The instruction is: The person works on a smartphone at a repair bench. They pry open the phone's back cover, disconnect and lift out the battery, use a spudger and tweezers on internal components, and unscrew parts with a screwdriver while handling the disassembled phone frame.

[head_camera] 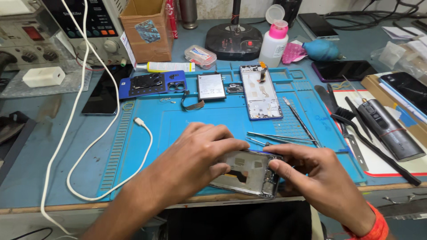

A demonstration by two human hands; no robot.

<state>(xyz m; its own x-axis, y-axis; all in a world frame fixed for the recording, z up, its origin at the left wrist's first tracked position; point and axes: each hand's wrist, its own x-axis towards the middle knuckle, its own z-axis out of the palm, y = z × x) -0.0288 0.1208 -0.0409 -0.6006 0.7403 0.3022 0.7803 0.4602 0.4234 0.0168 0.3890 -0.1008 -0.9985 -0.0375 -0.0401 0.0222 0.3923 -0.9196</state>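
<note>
on the near edge of the blue mat [178, 124], both hands hold an opened phone [247, 174] with its back off and its insides showing. the left hand [195, 155] lies over the phone's left part, fingers curled and pressing down on it. the right hand [311, 175] pinches the phone's right end between thumb and fingers.

it looks like the job is about half done: the phone is already open and parts are out. farther back on the mat lie a blue back cover [152, 83], a flat battery [211, 86] and a second phone frame [260, 92]. nothing is put back yet, as far as i can see.

just behind the hands on the mat lie thin tweezers [280, 137] and a metal pick [300, 121], close enough to bump. left of the hands, a white cable [111, 146] loops across the mat. right of the mat are a black brush [373, 146] and a dark electric screwdriver [387, 129]. behind the mat stand a white bottle with a pink top [273, 43] and a cardboard box [147, 29] on the bench [53, 146].
</note>
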